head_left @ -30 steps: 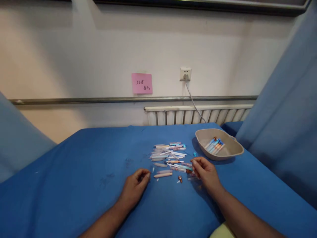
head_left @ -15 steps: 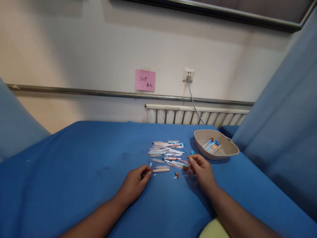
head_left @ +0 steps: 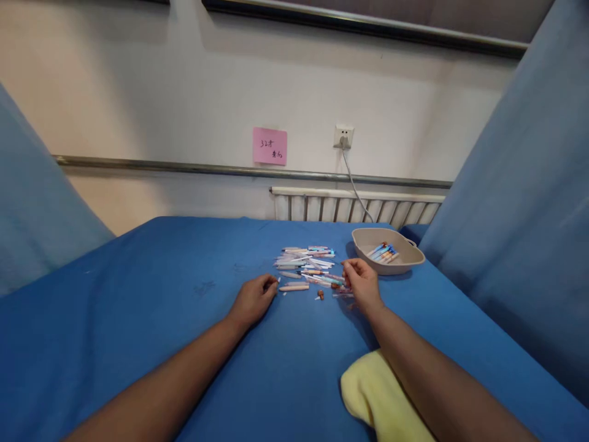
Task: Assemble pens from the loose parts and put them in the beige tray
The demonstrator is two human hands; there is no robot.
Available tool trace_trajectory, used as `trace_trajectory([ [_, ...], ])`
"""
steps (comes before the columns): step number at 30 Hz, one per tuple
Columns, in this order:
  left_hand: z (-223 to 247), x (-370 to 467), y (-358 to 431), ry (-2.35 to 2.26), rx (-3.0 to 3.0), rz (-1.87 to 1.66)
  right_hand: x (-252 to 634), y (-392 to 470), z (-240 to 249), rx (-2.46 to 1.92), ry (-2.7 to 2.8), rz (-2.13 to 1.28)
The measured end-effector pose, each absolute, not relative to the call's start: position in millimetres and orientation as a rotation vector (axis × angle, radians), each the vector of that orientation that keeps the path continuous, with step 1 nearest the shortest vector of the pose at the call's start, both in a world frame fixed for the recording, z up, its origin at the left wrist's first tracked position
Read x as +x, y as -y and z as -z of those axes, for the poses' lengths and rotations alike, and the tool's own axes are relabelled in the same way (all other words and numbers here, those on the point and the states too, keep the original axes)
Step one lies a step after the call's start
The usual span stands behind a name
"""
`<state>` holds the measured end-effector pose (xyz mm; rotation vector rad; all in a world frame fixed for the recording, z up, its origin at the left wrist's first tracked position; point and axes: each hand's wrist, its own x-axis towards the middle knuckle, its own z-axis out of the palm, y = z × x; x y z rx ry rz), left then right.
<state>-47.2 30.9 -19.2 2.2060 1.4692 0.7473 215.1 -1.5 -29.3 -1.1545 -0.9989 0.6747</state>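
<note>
My left hand [head_left: 256, 299] rests on the blue cloth, fingers closed together, just left of a peach pen barrel [head_left: 294, 288]. A tiny white piece [head_left: 278, 280] shows at its fingertips; whether it is gripped I cannot tell. To the right, my right hand [head_left: 363, 283] is closed in a pinch beside the pens, and whatever it holds is too small to make out. Between the hands lies a pile of pens and pen parts [head_left: 304, 262], pastel, white and clear. A small brown pen topper [head_left: 321, 295] sits nearer me, with a white bit beside it.
A beige basket [head_left: 405, 264] at the back right holds several pens [head_left: 383, 253]. Yellow fabric [head_left: 377, 393] lies under my right forearm. Behind the blue-covered surface [head_left: 184, 344] are a radiator [head_left: 317, 205] and a wall with a plugged-in cable [head_left: 350, 175]. Blue curtains [head_left: 515, 202] hang at both sides.
The view has shifted, so the pens, basket and hands appear higher and more yellow fabric shows. Both hands keep closed fingers in nearly the same places beside the pens.
</note>
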Motion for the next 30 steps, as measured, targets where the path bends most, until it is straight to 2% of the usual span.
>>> trace_trajectory([
  [9, 17, -54, -23, -1.546, 2.290, -0.780, 214, -4, 50, -1.316, 1.175, -0.488],
  [19, 14, -58, -14, -1.588, 2.355, -0.732, 241, 9, 30, -1.616, 1.452, -0.354],
  [25, 16, -64, -18, -1.566, 2.345, -0.707, 276, 33, 44, -1.914, 1.508, -0.361],
  [30, 15, -49, -8, -1.354, 2.522, -0.697, 282, 46, 43, -1.867, 1.795, -0.483],
])
